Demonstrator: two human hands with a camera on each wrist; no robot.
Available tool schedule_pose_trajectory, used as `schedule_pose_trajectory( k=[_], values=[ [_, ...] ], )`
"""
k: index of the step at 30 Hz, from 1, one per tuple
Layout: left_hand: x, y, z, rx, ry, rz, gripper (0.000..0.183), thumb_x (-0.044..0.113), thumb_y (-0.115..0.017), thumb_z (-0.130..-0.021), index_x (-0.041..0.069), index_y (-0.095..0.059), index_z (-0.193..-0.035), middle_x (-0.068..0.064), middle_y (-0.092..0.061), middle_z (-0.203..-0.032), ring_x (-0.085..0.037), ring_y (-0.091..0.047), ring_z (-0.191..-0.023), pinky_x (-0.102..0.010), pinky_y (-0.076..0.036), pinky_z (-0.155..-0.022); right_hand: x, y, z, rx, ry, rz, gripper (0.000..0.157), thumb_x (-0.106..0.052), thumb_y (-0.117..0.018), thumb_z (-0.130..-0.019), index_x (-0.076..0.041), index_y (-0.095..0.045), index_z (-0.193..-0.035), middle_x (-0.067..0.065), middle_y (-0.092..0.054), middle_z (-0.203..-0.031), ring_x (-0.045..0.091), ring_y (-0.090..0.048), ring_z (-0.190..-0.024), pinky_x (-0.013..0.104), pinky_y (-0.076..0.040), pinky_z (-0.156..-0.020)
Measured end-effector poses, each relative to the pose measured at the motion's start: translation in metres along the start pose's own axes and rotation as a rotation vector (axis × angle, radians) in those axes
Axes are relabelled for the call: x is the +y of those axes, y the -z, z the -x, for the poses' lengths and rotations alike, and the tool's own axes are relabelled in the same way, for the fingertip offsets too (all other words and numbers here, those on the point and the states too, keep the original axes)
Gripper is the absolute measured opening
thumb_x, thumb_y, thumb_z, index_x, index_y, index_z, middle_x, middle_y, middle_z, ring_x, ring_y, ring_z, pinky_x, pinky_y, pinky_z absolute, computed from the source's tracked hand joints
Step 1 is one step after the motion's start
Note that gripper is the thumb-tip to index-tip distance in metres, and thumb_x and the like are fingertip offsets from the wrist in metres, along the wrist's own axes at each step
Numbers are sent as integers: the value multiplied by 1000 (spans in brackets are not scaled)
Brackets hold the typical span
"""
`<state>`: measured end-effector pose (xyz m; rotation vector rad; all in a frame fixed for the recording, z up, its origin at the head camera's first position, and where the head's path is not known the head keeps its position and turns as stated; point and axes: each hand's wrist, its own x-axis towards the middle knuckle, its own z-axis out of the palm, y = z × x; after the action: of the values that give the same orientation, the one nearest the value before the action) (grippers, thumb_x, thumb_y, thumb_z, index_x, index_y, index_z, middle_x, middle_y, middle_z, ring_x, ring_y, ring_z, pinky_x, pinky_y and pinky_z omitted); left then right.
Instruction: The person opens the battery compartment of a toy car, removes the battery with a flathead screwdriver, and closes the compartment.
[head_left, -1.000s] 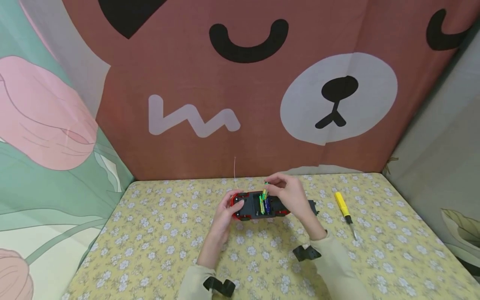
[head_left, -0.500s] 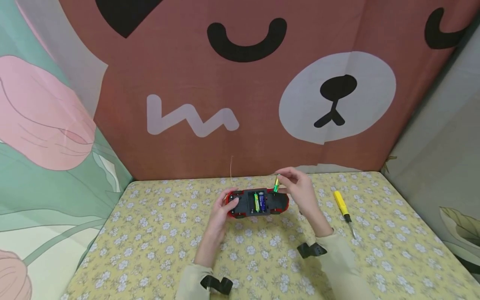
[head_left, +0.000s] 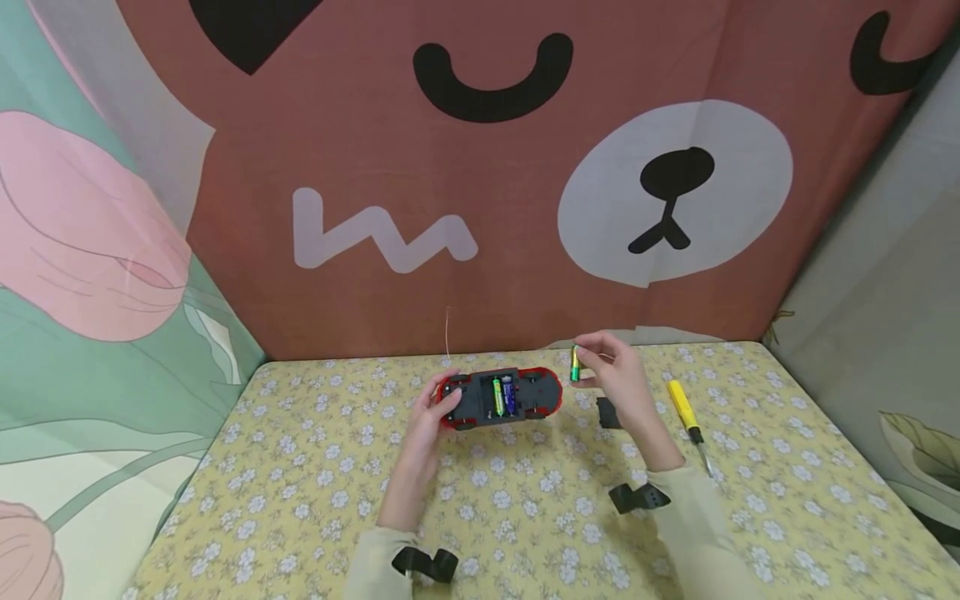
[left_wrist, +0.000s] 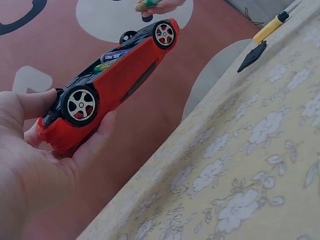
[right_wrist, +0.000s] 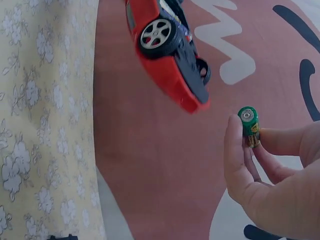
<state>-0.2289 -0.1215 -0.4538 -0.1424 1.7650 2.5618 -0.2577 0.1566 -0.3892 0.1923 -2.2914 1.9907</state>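
My left hand grips one end of a red toy car, thumb on its black underside, the car turned belly up above the table. Its battery compartment faces up, holding a green-yellow battery beside a blue battery. To the right of the car, my right hand pinches another green and yellow battery between thumb and fingers, apart from the car. In the right wrist view that battery's flat metal end faces the camera.
A black cover lies on the flowered tablecloth under the right hand. Further right lies a screwdriver with a yellow handle. A thin antenna wire rises behind the car. A bear-print curtain hangs at the table's back edge.
My right hand has lifted a green-yellow battery out of the car's compartment and carried it right. The left hand has shifted the car slightly left, and the black cover has come into view.
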Motion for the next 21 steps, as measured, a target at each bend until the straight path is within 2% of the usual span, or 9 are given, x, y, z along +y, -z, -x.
schedule_pose_trajectory(
  k=[5, 12, 16, 21],
  values=[
    [2, 3, -1, 25, -7, -27, 46, 10, -64, -100, 6, -56, -144, -17, -56, -141, -19, -66, -103, -29, -54, -82, 6, 7, -1, 10, -19, -1, 25, -8, -60, -105, 9, -62, -124, 17, -61, -110, 12, -64, -86, 38, -63, -75],
    [3, 4, -2, 36, -7, -25, 45, 10, -66, -99, 7, -58, -143, -16, -56, -140, -18, -66, -102, -29, -54, -81, 18, 12, -3, 22, -56, 10, 27, -8, -63, -104, 11, -64, -123, 9, -66, -101, 9, -66, -85, 30, -61, -74],
    [3, 4, -2, 34, -5, -38, 45, 11, -66, -99, 7, -57, -143, -16, -56, -140, -18, -66, -101, -29, -54, -80, 26, 13, -4, 26, -69, 28, 29, -8, -64, -103, 11, -65, -125, 12, -67, -104, 9, -66, -85, 34, -61, -79],
    [3, 4, -1, 27, -4, -46, 46, 12, -66, -100, 6, -56, -144, -16, -56, -140, -18, -66, -101, -29, -54, -80, 35, 12, -7, 33, -100, 49, 31, -8, -64, -103, 12, -64, -127, 13, -67, -105, 9, -67, -82, 47, -60, -86]
  ],
)
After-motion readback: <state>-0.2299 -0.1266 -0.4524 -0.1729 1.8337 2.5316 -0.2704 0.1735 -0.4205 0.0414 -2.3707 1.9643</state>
